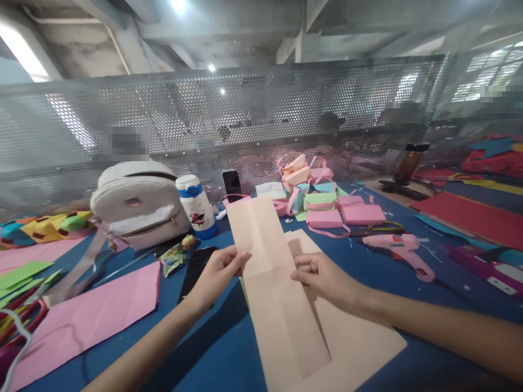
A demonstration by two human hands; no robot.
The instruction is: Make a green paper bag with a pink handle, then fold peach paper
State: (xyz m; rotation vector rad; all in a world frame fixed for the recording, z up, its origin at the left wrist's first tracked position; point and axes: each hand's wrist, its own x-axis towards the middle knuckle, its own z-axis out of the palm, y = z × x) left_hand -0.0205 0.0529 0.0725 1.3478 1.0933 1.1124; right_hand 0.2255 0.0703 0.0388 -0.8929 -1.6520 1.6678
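Observation:
A long strip of peach paper point(265, 294) with crease lines is held up at a tilt between my two hands. My left hand point(220, 270) pinches its left edge, thumb on the near face. On the opposite edge, my right hand point(321, 275) closes its thumb and fingers on the paper. Beneath the strip lies a larger peach sheet point(368, 337), flat on the blue table point(204, 348) and partly covered by the strip and my right forearm. A dark phone point(196, 272) lies just behind my left hand.
A white backpack point(139, 207), a white-and-blue bottle point(196, 209) and a pink sheet point(102, 316) are on the left. Small folded paper bags point(322, 218) pile up at the back. A pink glue gun point(402, 250) and red paper point(474, 218) lie right. A perforated metal screen point(245, 120) stands behind.

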